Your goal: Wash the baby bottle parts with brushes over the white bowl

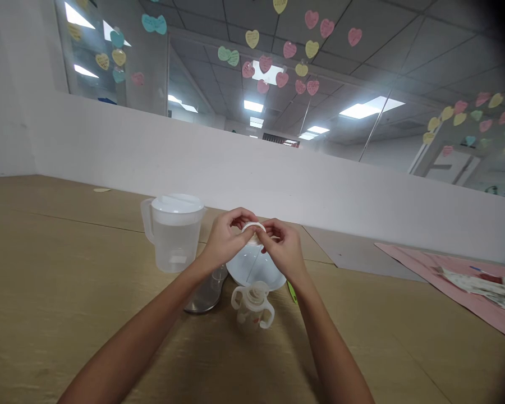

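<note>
My left hand and my right hand meet in front of me, their fingertips closed on the rim of a white bottle ring. Something pale shows just under the ring, perhaps a teat, too small to make out. Below my hands lies a white bowl. Nearer to me stands a clear baby bottle with two side handles and an uncovered neck. Beside my left forearm, partly hidden by it, are a shiny metal tray and a clear container.
A lidded clear pitcher with liquid stands to the left. A green object lies by my right wrist. On the far right, a pink cloth carries a patterned cloth. Behind the table rises a white wall with windows above.
</note>
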A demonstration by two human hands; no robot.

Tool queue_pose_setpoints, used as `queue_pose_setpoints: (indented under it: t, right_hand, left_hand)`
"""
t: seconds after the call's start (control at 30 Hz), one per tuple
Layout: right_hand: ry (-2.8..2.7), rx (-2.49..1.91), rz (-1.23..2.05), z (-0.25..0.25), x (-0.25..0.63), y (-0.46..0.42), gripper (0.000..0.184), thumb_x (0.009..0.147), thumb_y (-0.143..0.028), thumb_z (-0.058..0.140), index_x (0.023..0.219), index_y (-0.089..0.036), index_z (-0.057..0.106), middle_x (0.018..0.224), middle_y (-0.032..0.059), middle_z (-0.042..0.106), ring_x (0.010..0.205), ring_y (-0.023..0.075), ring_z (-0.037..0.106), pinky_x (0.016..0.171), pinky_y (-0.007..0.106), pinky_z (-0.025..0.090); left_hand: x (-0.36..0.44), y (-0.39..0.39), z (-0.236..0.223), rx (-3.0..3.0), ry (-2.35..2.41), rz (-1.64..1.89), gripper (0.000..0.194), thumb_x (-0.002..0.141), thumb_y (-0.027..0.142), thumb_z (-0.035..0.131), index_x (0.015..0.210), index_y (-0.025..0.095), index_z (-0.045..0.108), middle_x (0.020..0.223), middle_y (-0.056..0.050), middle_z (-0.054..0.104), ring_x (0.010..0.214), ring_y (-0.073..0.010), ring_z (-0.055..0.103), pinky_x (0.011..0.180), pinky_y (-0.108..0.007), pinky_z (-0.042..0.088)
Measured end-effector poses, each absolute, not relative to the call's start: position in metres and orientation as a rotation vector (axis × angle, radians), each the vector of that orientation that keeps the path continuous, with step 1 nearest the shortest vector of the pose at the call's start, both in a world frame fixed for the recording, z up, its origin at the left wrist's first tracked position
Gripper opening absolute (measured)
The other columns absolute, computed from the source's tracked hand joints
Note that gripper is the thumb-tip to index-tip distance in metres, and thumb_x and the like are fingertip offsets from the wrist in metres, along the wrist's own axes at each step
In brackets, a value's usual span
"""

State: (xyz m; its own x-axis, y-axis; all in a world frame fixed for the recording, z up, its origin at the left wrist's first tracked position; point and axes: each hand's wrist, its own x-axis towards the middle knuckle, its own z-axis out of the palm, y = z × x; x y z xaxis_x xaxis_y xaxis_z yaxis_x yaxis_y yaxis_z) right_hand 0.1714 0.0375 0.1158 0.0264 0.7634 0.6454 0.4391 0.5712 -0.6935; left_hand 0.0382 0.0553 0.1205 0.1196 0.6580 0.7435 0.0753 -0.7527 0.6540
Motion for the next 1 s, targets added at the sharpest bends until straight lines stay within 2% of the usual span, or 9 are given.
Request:
queue_pose_setpoints:
  t: [0.2, 0.3, 0.53, 0.67, 0.87, 1.0]
  right_hand:
    - [-1.635, -1.044, 0.304, 0.1157, 0.1705, 0.0351, 0.015, 0.070, -0.030, 0.055, 0.074, -0.016, 0.059, 0.068, 0.0026, 0.059, 0.059, 0.0123, 0.053, 0.050, 0.023, 0.045]
    - [-1.621, -1.042, 0.281, 0.1154, 0.1702, 0.0342, 0.017, 0.071, -0.032, 0.055, 0.075, -0.016, 0.060, 0.065, 0.0017, 0.058, 0.055, 0.0111, 0.051, 0.048, 0.022, 0.045]
    - [-1.426, -0.891, 0.575, 0.1152, 0.1712, 0.0394, 0.032, 0.070, -0.043, 0.059, 0.084, -0.015, 0.060, 0.067, 0.0023, 0.058, 0.053, 0.0120, 0.054, 0.043, 0.024, 0.049]
    - [-1.416, -0.846, 0.622, 0.1150, 0.1711, 0.0405, 0.035, 0.070, -0.041, 0.059, 0.096, -0.017, 0.057, 0.071, 0.0013, 0.058, 0.056, 0.0111, 0.055, 0.045, 0.024, 0.052]
    - [-1.492, -0.948, 0.504, 0.1180, 0.1730, 0.0375, 0.030, 0.069, -0.041, 0.059, 0.085, -0.015, 0.060, 0.072, 0.0023, 0.055, 0.063, 0.0129, 0.054, 0.039, 0.021, 0.050]
    - [-1.481, -0.943, 0.557, 0.1192, 0.1760, 0.0385, 0.033, 0.069, -0.039, 0.058, 0.093, -0.015, 0.060, 0.065, -0.0009, 0.051, 0.056, 0.0110, 0.051, 0.039, 0.021, 0.049]
  left_hand:
    - [0.0401, 0.0520, 0.1212, 1.819, 0.661, 1.654, 0.008, 0.063, 0.015, 0.059, 0.071, 0.015, 0.057, 0.070, 0.001, 0.057, 0.067, -0.0105, 0.050, 0.063, -0.021, 0.040]
    - [0.0401, 0.0528, 0.1209, 1.817, 0.669, 1.646, 0.008, 0.064, 0.017, 0.060, 0.071, 0.015, 0.057, 0.071, 0.001, 0.057, 0.067, -0.0105, 0.051, 0.064, -0.021, 0.041]
    - [0.0368, 0.0541, 0.1237, 1.830, 0.691, 1.574, 0.030, 0.071, 0.033, 0.060, 0.095, 0.015, 0.057, 0.094, -0.005, 0.060, 0.084, -0.0141, 0.055, 0.074, -0.024, 0.045]
    - [0.0360, 0.0548, 0.1226, 1.950, 0.774, 1.565, 0.026, 0.073, 0.034, 0.057, 0.091, 0.015, 0.060, 0.091, -0.006, 0.061, 0.078, -0.0139, 0.056, 0.070, -0.024, 0.045]
    - [0.0344, 0.0553, 0.1216, 2.052, 0.849, 1.591, 0.027, 0.076, 0.031, 0.052, 0.097, 0.016, 0.062, 0.084, -0.005, 0.063, 0.074, -0.0137, 0.055, 0.068, -0.026, 0.045]
    - [0.0333, 0.0528, 0.1238, 2.019, 0.807, 1.544, 0.032, 0.074, 0.031, 0.056, 0.101, 0.016, 0.062, 0.086, -0.005, 0.064, 0.074, -0.0137, 0.056, 0.069, -0.026, 0.047]
